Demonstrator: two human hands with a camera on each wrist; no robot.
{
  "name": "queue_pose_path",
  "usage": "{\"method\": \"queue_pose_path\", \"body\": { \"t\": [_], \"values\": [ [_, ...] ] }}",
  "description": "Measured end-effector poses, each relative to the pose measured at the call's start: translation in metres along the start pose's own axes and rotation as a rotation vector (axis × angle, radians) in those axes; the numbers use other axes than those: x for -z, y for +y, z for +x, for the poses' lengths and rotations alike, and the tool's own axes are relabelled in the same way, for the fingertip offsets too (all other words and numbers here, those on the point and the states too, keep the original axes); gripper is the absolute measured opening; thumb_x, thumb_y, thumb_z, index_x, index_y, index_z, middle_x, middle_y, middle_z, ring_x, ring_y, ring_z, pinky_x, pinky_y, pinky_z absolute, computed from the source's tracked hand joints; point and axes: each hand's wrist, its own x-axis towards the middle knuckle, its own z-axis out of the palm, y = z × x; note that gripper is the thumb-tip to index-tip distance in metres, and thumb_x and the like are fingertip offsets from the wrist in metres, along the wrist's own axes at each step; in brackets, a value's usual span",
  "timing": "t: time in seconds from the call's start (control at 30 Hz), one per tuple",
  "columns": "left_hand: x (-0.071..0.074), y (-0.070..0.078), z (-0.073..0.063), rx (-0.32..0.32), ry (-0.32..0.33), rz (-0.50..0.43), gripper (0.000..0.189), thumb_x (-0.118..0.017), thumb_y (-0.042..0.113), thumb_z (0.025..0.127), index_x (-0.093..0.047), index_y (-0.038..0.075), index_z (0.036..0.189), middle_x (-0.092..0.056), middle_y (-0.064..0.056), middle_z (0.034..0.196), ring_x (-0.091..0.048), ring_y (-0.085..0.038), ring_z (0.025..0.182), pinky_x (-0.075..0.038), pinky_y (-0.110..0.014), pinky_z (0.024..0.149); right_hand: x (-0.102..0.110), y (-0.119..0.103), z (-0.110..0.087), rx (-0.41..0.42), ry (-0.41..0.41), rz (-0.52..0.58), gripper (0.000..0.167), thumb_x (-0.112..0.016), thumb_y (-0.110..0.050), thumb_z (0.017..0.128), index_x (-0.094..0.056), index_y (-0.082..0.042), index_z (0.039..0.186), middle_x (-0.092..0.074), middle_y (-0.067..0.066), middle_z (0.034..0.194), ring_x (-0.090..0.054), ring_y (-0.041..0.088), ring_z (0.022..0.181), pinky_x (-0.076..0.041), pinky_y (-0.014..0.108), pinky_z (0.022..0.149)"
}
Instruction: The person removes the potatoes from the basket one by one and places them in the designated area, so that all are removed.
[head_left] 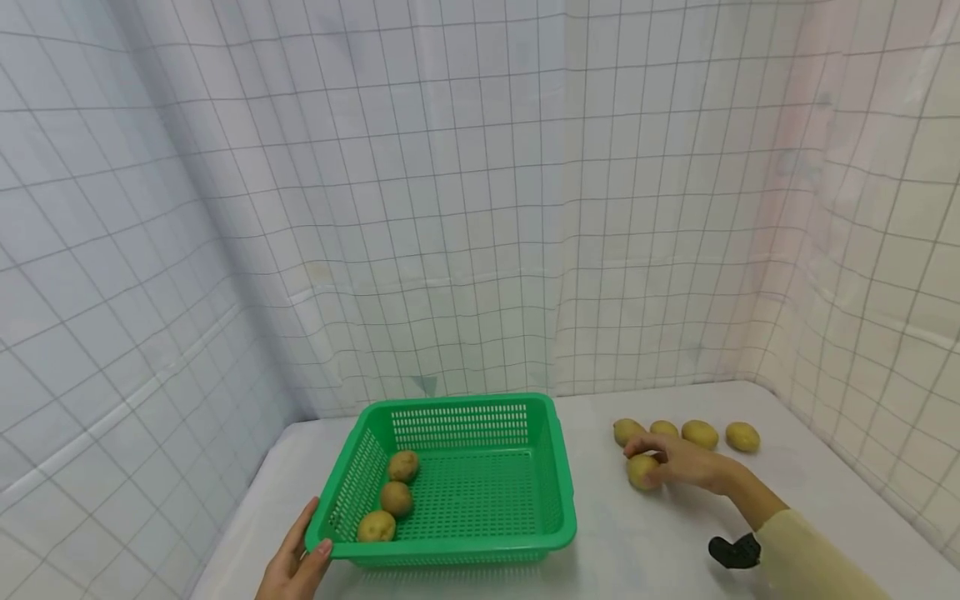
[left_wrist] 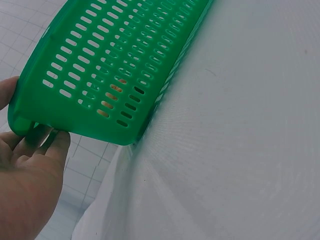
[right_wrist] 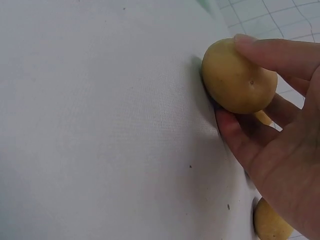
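Observation:
In the head view my left hand [head_left: 294, 560] grips the front left corner of a green plastic basket [head_left: 480, 545]. The left wrist view shows the thumb and fingers of this hand around the rim of the basket [left_wrist: 75, 65]. Three potatoes lie along the basket's left side, the nearest being a pale yellow potato [head_left: 377, 527]. Right of the basket, my right hand [head_left: 684, 461] holds another potato [head_left: 642, 472] between thumb and fingers. Close up, the right wrist view has this round potato [right_wrist: 239, 77] at or just above the white tabletop.
Several more potatoes stand in a loose row behind my right hand, with one potato [head_left: 742, 437] at the right end. A dark object [head_left: 735, 552] of unclear kind shows beside my right sleeve. A white gridded sheet [head_left: 480, 208] encloses the table [head_left: 607, 542].

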Motion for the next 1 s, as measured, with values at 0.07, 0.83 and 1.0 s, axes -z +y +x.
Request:
{"method": "queue_pose_path", "body": {
  "t": [0.07, 0.83, 1.0],
  "values": [
    [0.0, 0.0, 0.0, -0.003, 0.001, -0.009, 0.089, -0.06, 0.02, 0.107, 0.006, 0.0, 0.164, 0.002, -0.035, 0.165, -0.045, -0.004, 0.126, -0.046, -0.012, 0.093, 0.001, 0.0, 0.0, 0.0, 0.004, -0.009, 0.046, -0.076, -0.016, 0.094, -0.06, -0.002, 0.135, -0.056, 0.011, 0.135, -0.041, 0.037, 0.131, -0.034, 0.061, 0.107],
    [-0.001, 0.0, -0.001, -0.043, -0.02, -0.03, 0.088, -0.058, 0.017, 0.108, 0.007, -0.004, 0.163, 0.004, -0.037, 0.163, -0.045, 0.019, 0.107, -0.045, -0.012, 0.091, 0.014, -0.012, -0.005, 0.02, 0.004, 0.0, 0.044, -0.073, -0.015, 0.097, -0.058, 0.001, 0.135, -0.056, 0.021, 0.138, -0.049, 0.048, 0.129, -0.038, 0.063, 0.108],
    [-0.001, 0.0, -0.001, -0.028, -0.008, -0.007, 0.088, -0.059, 0.019, 0.107, 0.005, -0.003, 0.163, 0.002, -0.037, 0.164, -0.046, 0.0, 0.123, -0.045, -0.014, 0.094, 0.016, -0.016, -0.002, 0.047, -0.028, 0.005, 0.044, -0.071, -0.011, 0.096, -0.057, 0.004, 0.134, -0.056, 0.023, 0.138, -0.049, 0.052, 0.13, -0.038, 0.067, 0.108]
  ]
}}
